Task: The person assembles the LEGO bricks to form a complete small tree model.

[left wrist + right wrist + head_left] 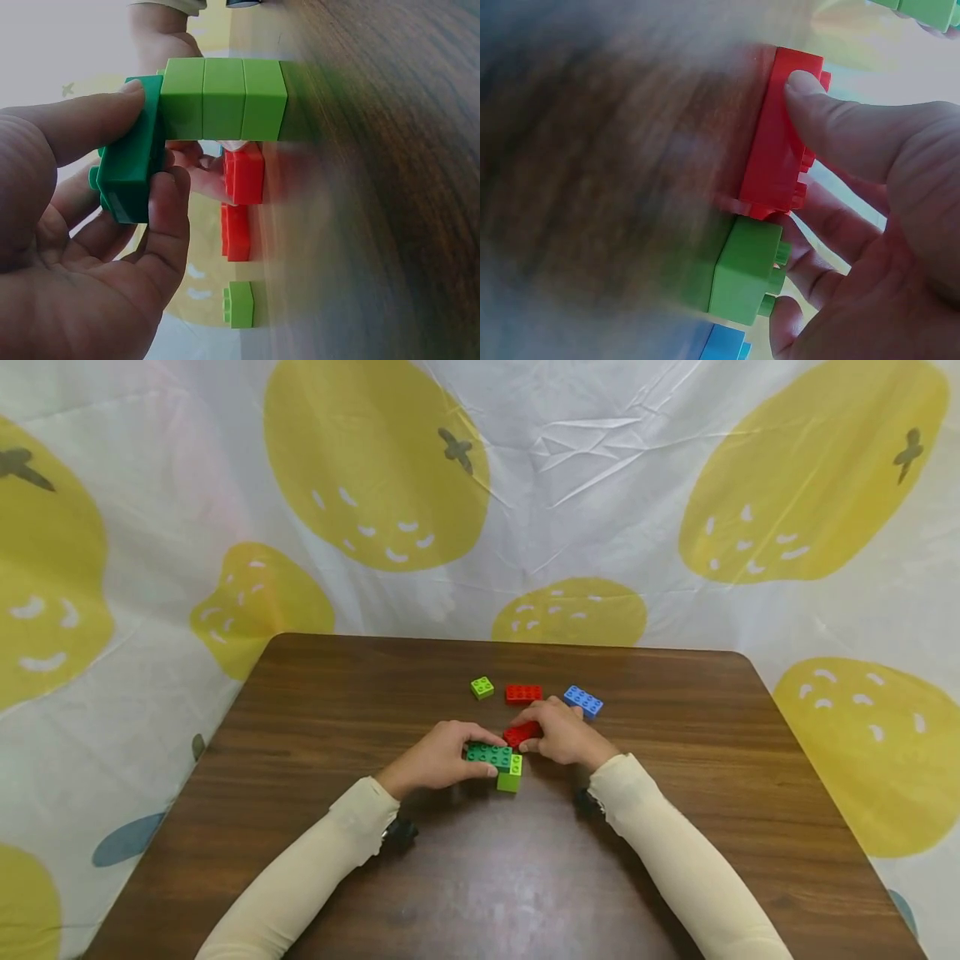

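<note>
Pinching the dark green brick [489,755] atop the light green stack [508,779] with my left hand [444,758], I pinch the red brick [520,734] low at the table [517,877] just beyond with my right hand [562,732]; steady left pressure should prevent tipping.

Left sleeve [315,870] and right sleeve [686,856] are long, plain cream and creased, cuffs [363,814] rumpled and uneven-edged; a small black device [402,832] shows beneath the left wrist, a dark part [587,802] beneath the right; hands [438,756] bare.
</note>
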Available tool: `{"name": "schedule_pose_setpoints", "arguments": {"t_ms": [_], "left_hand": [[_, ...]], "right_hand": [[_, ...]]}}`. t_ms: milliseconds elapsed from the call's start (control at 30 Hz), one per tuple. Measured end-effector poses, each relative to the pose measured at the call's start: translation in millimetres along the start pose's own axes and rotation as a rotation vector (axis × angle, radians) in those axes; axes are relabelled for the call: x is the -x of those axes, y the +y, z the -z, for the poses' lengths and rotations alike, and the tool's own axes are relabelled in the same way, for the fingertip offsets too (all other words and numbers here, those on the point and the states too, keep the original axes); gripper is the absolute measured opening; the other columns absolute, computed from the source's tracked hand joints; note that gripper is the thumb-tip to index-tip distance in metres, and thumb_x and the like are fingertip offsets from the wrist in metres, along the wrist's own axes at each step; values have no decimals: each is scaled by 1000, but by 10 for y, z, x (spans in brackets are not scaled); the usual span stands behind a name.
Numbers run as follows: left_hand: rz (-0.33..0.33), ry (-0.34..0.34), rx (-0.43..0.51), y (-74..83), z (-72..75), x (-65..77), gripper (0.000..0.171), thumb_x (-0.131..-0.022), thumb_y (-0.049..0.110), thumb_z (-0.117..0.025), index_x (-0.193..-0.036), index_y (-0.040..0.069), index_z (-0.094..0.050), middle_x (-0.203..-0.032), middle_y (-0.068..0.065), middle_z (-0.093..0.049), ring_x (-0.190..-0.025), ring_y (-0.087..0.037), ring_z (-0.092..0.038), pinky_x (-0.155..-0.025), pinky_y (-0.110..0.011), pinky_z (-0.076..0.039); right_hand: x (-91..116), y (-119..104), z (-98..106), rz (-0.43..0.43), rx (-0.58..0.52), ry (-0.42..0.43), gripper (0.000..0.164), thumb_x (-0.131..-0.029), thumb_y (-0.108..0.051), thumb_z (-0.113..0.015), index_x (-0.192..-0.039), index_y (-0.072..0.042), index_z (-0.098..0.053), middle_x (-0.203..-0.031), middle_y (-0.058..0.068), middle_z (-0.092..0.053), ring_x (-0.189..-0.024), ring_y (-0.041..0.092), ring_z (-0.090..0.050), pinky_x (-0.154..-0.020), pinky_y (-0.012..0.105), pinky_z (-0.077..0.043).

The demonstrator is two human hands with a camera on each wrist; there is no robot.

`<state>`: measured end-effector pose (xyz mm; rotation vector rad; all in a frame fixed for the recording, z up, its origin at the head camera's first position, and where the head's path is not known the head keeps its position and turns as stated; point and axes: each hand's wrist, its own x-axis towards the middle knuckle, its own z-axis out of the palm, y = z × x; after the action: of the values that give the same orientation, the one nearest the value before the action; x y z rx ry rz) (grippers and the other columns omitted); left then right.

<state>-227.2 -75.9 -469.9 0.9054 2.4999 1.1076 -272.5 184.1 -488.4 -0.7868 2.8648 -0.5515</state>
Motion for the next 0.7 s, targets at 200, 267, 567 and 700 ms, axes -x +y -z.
{"name": "schedule_pose_setpoints", "arguments": {"t_ms": [200, 267, 567, 700], "left_hand": [[9, -4, -12, -10, -13, -12, 38, -95, 27, -81, -132, 21, -76, -134, -3, -72, -104, -15, -63, -88, -32, -54], [11, 0, -13, -12, -18, -17, 38, -95, 27, -81, -132, 21, -76, -133, -2, -73, -102, -15, -62, -86, -31, -54], [-6, 4, -6, -19, -17, -14, 39, -95, 28, -80, -133, 21, -74, -129, 1, -74, -99, -14, -62, -85, -31, -54], [-14, 0, 13, -46, -17, -12, 41, -95, 30, -80, -134, 21, -73, -128, 2, -73, -100, -14, -63, -87, -31, -54]], "right_hand": [[33, 11, 23, 28, -28, 44, 32, -94, -30, -82, -125, -22, -78, -127, 0, -74, -115, 27, -59, -85, 48, -41], [48, 6, 47, 36, -62, 63, 32, -94, -28, -82, -125, -18, -77, -126, 2, -74, -116, 27, -62, -95, 52, -48], [191, -68, 155, 56, -163, 114, 34, -95, -24, -82, -125, -10, -76, -124, 7, -73, -114, 27, -69, -99, 49, -58], [268, -95, 183, 73, -170, 145, 36, -95, -24, -82, -127, -8, -75, -124, 8, -74, -111, 26, -70, -97, 48, -59]]}}
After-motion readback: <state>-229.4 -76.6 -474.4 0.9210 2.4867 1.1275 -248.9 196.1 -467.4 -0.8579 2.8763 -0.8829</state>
